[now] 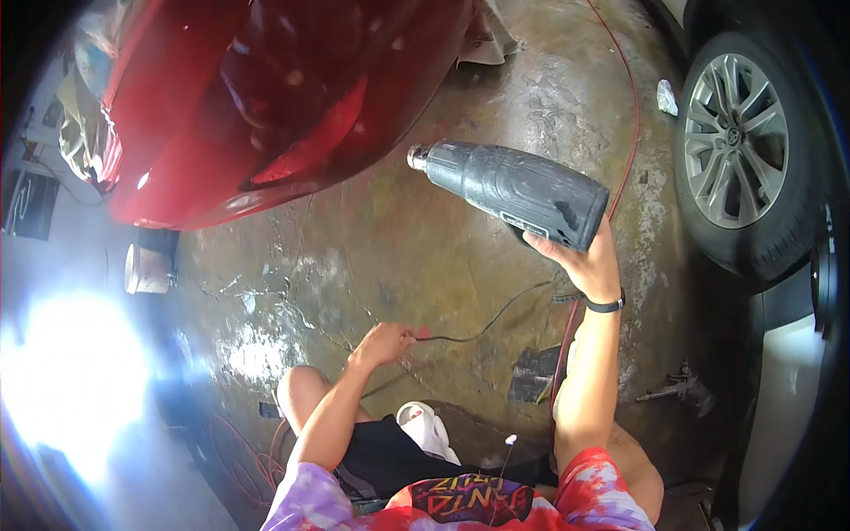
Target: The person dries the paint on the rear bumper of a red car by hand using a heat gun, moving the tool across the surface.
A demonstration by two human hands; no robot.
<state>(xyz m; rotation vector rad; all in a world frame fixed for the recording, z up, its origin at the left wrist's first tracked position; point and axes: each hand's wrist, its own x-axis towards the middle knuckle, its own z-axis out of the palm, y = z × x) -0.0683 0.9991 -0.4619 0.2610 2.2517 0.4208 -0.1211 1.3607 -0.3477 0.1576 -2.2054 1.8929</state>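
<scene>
My right hand (591,259) is closed around the handle of a dark grey heat gun (518,189). The gun's metal nozzle (418,158) points left, close to the lower edge of a glossy red car bumper (192,159). Set into the bumper is a long red reflector or lamp (319,143). Low in the middle, my left hand (385,343) pinches a thin black cord (488,328) between its fingertips. The cord curves up to the right towards my right wrist; where it joins is hidden.
A wheel (734,139) of another car stands at the right. A red hose (634,113) crosses the wet-looking concrete floor (412,265). Nearby lie a spray gun-like tool (684,388), black sheet pieces (534,375) and a white roll (425,428). A bucket (147,269) and a bright lamp (73,385) are left.
</scene>
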